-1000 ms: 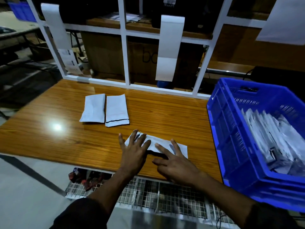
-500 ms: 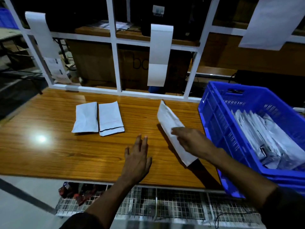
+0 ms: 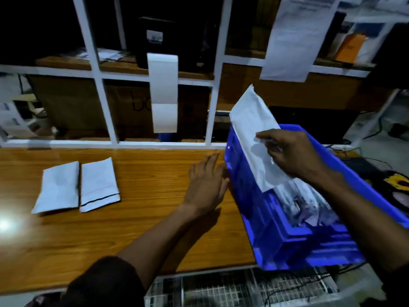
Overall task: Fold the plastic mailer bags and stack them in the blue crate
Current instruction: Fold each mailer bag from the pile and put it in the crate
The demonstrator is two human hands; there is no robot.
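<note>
Gripping folded mailer (image 3: pixel 252 138) over blue crate (image 3: pixel 274 218), right hand (image 3: pixel 292 156).

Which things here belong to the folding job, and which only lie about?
Job: folded mailer in right hand; blue crate; two mailers on the table; left hand.
Lying about: hanging white strip; papers on the shelf.

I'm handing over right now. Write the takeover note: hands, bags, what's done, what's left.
Right hand: grips a folded mailer bag over the blue crate, not yet released.
Left hand: open, fingers straight, above the table beside the crate wall.
Done: a stack of folded bags lies in the crate.
Left: drop this bag in, then handle the two bags lying side by side on the table.
</note>
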